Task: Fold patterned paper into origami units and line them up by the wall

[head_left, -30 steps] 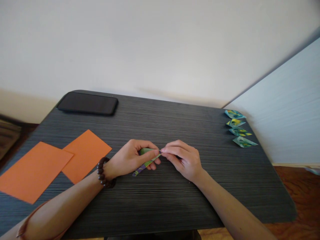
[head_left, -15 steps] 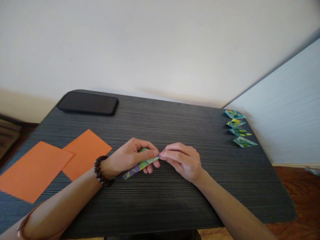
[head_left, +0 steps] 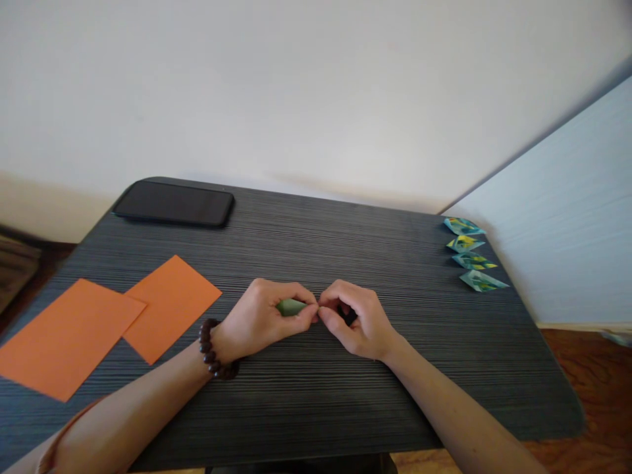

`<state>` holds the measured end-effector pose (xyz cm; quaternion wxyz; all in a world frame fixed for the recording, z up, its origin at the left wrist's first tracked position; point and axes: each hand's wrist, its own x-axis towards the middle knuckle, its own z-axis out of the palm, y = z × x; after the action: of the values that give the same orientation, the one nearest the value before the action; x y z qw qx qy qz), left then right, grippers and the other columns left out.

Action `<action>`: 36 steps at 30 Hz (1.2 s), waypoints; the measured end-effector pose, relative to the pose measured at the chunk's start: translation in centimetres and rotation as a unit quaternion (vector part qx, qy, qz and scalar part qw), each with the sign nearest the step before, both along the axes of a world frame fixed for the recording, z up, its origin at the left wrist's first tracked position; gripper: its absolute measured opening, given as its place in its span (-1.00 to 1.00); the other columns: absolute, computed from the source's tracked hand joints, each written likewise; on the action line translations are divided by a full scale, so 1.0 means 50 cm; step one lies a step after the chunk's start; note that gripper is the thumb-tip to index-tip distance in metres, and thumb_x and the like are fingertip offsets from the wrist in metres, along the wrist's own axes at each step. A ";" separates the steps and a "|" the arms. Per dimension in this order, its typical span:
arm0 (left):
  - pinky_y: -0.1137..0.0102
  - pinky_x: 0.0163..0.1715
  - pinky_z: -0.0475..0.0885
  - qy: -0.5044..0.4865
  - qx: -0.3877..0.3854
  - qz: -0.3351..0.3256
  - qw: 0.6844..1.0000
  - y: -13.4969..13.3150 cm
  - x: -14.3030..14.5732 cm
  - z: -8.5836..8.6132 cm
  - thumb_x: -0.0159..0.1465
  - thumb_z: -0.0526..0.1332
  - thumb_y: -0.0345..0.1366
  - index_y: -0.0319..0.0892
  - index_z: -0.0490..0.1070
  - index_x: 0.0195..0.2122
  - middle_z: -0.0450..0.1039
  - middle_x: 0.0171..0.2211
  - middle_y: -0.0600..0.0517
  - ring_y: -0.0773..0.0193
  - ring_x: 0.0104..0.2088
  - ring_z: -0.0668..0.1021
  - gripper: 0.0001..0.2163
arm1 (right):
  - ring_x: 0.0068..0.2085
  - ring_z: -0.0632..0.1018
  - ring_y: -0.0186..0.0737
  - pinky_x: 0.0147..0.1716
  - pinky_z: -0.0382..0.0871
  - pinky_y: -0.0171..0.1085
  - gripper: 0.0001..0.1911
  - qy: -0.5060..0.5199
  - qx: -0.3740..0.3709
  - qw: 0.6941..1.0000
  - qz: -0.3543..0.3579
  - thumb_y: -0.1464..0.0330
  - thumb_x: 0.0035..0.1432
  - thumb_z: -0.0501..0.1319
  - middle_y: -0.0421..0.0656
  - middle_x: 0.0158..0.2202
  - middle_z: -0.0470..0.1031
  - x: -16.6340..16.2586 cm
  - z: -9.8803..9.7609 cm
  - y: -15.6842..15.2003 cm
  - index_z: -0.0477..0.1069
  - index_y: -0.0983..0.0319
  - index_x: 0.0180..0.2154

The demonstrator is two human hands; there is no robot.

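My left hand (head_left: pixel 261 317), with a dark bead bracelet on its wrist, is closed round a small folded green patterned paper (head_left: pixel 290 307) at the middle of the dark striped table (head_left: pixel 316 408). Only a green bit of the paper shows between the fingers. My right hand (head_left: pixel 354 318) pinches the same paper's right tip, its fingertips touching those of the left hand. Both hands rest low over the tabletop.
Two orange paper sheets (head_left: pixel 170 305) (head_left: pixel 63 337) lie overlapping at the left. A black phone (head_left: pixel 174 204) lies at the far left corner. Several small folded blue-green paper pieces (head_left: pixel 471 253) stand in a row along the right edge, beside a pale blue panel (head_left: pixel 567 224).
The long patterned strip that stuck out below my left hand is now hidden inside the fingers. Both hands have closed tighter round the paper and stayed in the same place.
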<state>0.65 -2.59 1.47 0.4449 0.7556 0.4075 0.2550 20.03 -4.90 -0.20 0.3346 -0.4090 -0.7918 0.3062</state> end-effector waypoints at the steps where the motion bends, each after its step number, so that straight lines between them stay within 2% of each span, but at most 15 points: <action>1: 0.56 -0.43 0.39 0.005 0.042 -0.003 0.999 -0.001 0.001 -0.003 0.14 0.22 -0.35 -0.18 0.51 -0.40 0.55 -0.49 0.12 0.41 -0.49 0.53 -0.92 | -0.51 0.35 -0.41 -0.48 0.25 -0.37 -0.95 -0.003 -0.001 1.000 0.006 0.43 0.10 0.12 -0.24 -0.50 0.35 0.000 0.001 0.000 0.34 0.24 -0.39; 3: 0.58 -0.41 0.37 0.007 0.095 -0.006 0.995 -0.002 0.002 -0.008 0.13 0.21 -0.39 -0.17 0.52 -0.39 0.55 -0.48 0.15 0.44 -0.49 0.53 -0.91 | -0.51 0.33 -0.40 -0.49 0.22 -0.37 -0.92 -0.001 0.001 1.000 0.015 0.44 0.09 0.10 -0.25 -0.53 0.33 0.000 0.001 0.002 0.33 0.24 -0.44; 5: 0.59 -0.41 0.37 0.008 0.102 -0.007 0.995 -0.002 0.002 -0.008 0.14 0.20 -0.40 -0.17 0.52 -0.39 0.55 -0.48 0.16 0.45 -0.50 0.53 -0.90 | -0.51 0.32 -0.40 -0.50 0.21 -0.37 -0.91 0.002 0.001 1.000 0.018 0.45 0.08 0.09 -0.25 -0.54 0.31 -0.001 0.000 0.004 0.33 0.24 -0.45; 14: 0.60 -0.41 0.40 0.005 -0.054 0.001 0.999 0.008 -0.004 0.002 0.18 0.19 -0.29 -0.19 0.51 -0.38 0.56 -0.47 0.12 0.41 -0.45 0.56 -0.87 | -0.50 0.35 -0.40 -0.49 0.22 -0.38 -0.86 0.026 -0.009 0.999 0.023 0.49 0.10 0.04 -0.21 -0.48 0.38 0.003 0.003 0.006 0.36 0.25 -0.40; 22: 0.61 -0.42 0.39 0.013 -0.058 -0.001 0.998 0.011 -0.004 0.004 0.17 0.20 -0.30 -0.17 0.51 -0.40 0.56 -0.49 0.14 0.42 -0.47 0.55 -0.89 | -0.52 0.30 -0.41 -0.50 0.18 -0.37 -0.88 0.005 -0.007 1.000 0.013 0.43 0.12 0.07 -0.24 -0.53 0.30 0.001 0.003 0.005 0.33 0.25 -0.44; 27: 0.60 -0.43 0.39 0.015 -0.053 -0.014 0.998 0.009 -0.002 -0.002 0.18 0.19 -0.31 -0.16 0.51 -0.40 0.56 -0.48 0.14 0.42 -0.47 0.55 -0.88 | -0.53 0.29 -0.42 -0.51 0.17 -0.37 -0.88 0.009 -0.007 1.000 0.016 0.47 0.09 0.07 -0.26 -0.54 0.28 0.000 0.002 0.007 0.31 0.24 -0.47; 31: 0.58 -0.42 0.40 0.009 -0.068 -0.014 0.998 0.009 -0.004 -0.004 0.19 0.18 -0.28 -0.17 0.51 -0.38 0.56 -0.47 0.12 0.39 -0.45 0.56 -0.87 | -0.50 0.30 -0.41 -0.47 0.18 -0.36 -0.89 0.004 -0.013 1.000 0.023 0.48 0.10 0.04 -0.24 -0.50 0.31 0.002 0.003 0.005 0.31 0.25 -0.42; 36: 0.54 -0.43 0.43 -0.012 -0.105 -0.022 0.994 0.007 -0.001 -0.001 0.23 0.16 -0.22 -0.18 0.48 -0.34 0.54 -0.45 0.09 0.39 -0.48 0.54 -0.83 | -0.52 0.28 -0.41 -0.50 0.17 -0.37 -0.90 -0.015 -0.026 1.000 0.008 0.41 0.13 0.08 -0.26 -0.52 0.26 0.001 0.007 0.002 0.31 0.24 -0.42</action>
<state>0.59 -2.25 1.40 0.5319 0.7108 0.4096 0.2100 20.06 -4.79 0.14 0.3094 -0.4157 -0.7917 0.3235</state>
